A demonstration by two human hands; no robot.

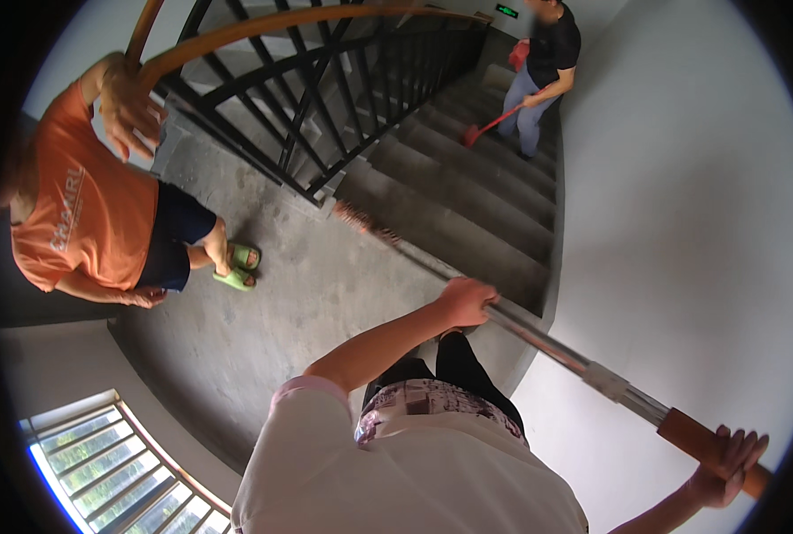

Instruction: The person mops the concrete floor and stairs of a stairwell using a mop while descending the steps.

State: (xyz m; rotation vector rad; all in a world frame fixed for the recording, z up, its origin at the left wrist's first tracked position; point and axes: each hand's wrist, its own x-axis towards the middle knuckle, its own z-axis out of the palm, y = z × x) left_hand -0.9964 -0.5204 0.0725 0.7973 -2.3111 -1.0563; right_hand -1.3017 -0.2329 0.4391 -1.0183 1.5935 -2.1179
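A long mop (539, 336) slants across the view, from the landing at upper left to the lower right. Its reddish, shaggy head (365, 222) lies by the edge of the stairs, slightly blurred. My left hand (467, 303) is closed round the metal pole about halfway along. At the lower right my right hand (727, 467) grips the orange-brown handle end (688, 436), fingers curled over it. The pole passes in front of my body, above my feet.
Grey concrete stairs (454, 200) run down beyond the landing (281, 311), beside a black railing (289, 98) with a wooden handrail. A person in orange (103, 222) stands left, hand at the rail. Another person (552, 53) on the stairs holds a red broom (494, 125). White wall right; barred window (116, 463) lower left.
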